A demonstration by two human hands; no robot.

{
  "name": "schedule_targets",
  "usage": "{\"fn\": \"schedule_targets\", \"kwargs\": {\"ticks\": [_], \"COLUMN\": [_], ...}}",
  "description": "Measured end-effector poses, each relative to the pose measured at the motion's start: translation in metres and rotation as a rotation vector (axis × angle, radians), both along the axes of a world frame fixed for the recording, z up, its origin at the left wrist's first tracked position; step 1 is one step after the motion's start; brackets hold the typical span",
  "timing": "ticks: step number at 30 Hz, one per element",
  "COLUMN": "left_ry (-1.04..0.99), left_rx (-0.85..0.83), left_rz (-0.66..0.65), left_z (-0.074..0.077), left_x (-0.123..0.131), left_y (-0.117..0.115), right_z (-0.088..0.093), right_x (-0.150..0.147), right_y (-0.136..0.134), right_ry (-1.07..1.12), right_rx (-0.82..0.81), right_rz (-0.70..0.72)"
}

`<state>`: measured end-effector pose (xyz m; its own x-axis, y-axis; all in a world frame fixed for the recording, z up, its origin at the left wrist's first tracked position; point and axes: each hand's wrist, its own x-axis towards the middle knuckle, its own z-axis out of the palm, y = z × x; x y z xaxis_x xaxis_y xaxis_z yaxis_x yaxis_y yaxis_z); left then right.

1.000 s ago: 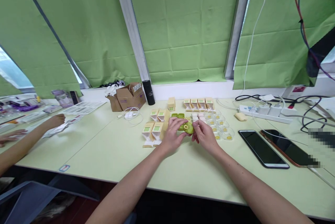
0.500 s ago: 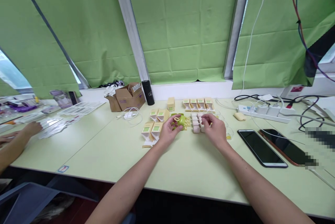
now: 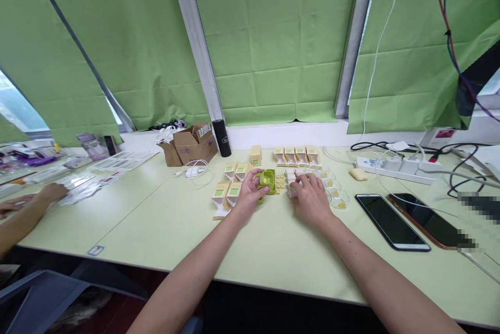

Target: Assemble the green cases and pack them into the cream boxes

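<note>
My left hand is closed around a small green plastic case, which is tilted so that its hollow inside faces me. More green plastic shows below it, partly behind my fingers. My right hand reaches down over rows of small white rounded blocks; its bent fingers are on one of them and cover much of the group. Between the hands lie small yellow pieces in rows. Right of my right hand are clear round pieces with yellow centres. Open cream boxes with green windows stand left of my left hand.
More cream boxes line the back. A brown carton, black bottle and white charger cable stand or lie back left. Two phones and a power strip lie right. Another person's hand is far left.
My right hand has moved left and down onto the white blocks, uncovering the clear round pieces. The green case in my left hand has turned, now showing its hollow inside instead of its loop.
</note>
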<state>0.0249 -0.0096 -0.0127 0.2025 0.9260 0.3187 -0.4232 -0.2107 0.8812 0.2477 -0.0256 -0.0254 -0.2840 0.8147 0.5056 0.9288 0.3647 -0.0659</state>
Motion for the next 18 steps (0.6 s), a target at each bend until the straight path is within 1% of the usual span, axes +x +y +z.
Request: {"fn": "schedule_targets", "kwargs": {"ticks": [7,12,15,18], "left_ry": [0.045,0.073,0.084,0.108], "left_rx": [0.012,0.032,0.045,0.065], "left_rz": [0.005,0.009,0.024,0.034], "left_z": [0.001,0.000,-0.001,-0.001], "left_x": [0.000,0.000,-0.001,-0.002], "left_y": [-0.002,-0.001,-0.001,-0.001], "right_z": [-0.005,-0.003,0.001,0.008], "right_x": [0.000,-0.001,-0.001,-0.003], "right_y": [0.004,0.002,-0.001,-0.003], "right_ry": [-0.014,0.039,0.204,0.520], "right_rx": [0.036,0.062,0.077,0.079], "right_rz": [0.021,0.043,0.038,0.088]}}
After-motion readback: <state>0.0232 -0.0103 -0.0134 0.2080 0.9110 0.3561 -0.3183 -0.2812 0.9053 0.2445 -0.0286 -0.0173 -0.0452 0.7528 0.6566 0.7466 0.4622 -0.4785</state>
